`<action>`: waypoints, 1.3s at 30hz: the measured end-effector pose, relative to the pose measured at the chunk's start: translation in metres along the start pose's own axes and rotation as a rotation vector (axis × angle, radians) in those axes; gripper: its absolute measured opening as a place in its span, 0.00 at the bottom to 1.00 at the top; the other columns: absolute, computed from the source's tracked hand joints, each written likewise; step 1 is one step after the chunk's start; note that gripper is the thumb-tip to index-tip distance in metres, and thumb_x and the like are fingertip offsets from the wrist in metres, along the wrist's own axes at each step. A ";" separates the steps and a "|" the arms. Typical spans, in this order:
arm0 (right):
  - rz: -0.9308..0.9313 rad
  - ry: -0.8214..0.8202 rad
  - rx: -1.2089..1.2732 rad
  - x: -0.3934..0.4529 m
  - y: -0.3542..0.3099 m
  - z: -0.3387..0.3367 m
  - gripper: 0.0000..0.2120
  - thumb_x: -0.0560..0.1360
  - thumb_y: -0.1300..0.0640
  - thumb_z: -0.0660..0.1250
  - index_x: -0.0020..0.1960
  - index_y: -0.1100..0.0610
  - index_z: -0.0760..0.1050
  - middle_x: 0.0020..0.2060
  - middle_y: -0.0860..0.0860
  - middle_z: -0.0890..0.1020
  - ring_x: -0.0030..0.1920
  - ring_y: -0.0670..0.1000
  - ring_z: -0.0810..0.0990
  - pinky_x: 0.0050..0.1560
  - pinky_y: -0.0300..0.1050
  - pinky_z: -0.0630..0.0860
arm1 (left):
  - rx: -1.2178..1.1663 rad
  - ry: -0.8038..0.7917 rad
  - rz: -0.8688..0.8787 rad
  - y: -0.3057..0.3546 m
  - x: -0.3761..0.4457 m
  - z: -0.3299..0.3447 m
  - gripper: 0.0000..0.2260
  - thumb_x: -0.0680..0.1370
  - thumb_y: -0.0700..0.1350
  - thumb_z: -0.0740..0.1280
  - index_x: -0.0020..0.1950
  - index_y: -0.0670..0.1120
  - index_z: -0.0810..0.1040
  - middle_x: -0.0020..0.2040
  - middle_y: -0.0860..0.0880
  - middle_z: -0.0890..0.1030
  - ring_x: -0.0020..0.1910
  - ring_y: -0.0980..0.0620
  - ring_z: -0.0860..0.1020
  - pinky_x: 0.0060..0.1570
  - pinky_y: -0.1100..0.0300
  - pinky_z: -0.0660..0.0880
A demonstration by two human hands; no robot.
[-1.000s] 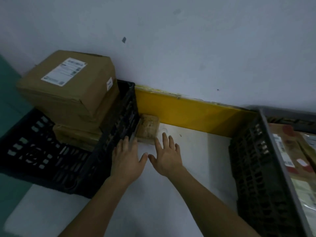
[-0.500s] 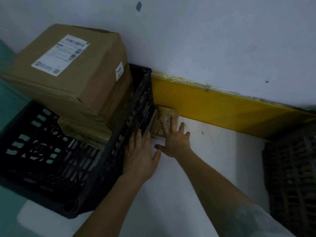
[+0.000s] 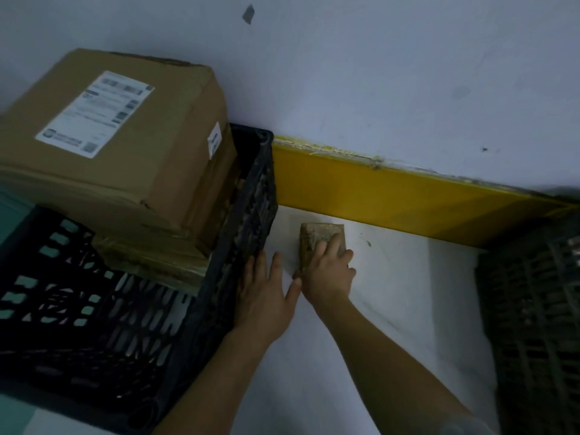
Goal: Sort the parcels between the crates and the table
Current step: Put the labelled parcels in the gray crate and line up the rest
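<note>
A small brown parcel (image 3: 315, 237) wrapped in clear tape lies on the white table (image 3: 392, 309) near the yellow back strip. My right hand (image 3: 329, 271) rests on top of it, fingers over its near half and thumb at its near left corner. My left hand (image 3: 266, 296) lies flat with fingers apart against the right wall of the black crate (image 3: 244, 221) on the left. That crate holds a large cardboard box (image 3: 119, 146) with a white label, stacked on flatter parcels (image 3: 150, 265).
A second dark crate (image 3: 533, 309) stands at the right edge of the table. The yellow strip (image 3: 392, 193) runs along the white wall behind. Bare table surface lies between the two crates.
My right hand has come down onto the small parcel, which now sits further from the left crate. My left hand has stayed by the crate wall.
</note>
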State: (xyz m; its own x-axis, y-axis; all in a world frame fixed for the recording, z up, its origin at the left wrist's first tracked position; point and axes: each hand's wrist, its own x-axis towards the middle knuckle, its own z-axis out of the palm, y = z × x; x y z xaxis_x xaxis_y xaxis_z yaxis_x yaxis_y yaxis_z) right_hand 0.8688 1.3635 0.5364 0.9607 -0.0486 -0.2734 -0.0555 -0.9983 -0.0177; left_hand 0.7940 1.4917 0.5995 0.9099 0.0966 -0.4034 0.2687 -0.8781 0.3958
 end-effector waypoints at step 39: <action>-0.112 0.194 1.631 -0.223 0.113 -0.149 0.28 0.84 0.40 0.64 0.83 0.33 0.63 0.74 0.40 0.79 0.72 0.47 0.80 0.72 0.53 0.79 | -1.036 -0.121 0.392 0.104 -0.095 -0.089 0.42 0.67 0.81 0.69 0.79 0.78 0.58 0.65 0.70 0.80 0.61 0.65 0.83 0.54 0.63 0.82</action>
State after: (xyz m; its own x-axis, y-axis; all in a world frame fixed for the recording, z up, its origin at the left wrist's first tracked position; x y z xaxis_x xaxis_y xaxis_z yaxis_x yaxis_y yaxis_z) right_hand 0.6888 1.2567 0.7388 0.9901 -0.1113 -0.0860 -0.0770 0.0828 -0.9936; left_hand 0.7636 1.4327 0.7519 0.9679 -0.1976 -0.1551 0.1548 -0.0173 0.9878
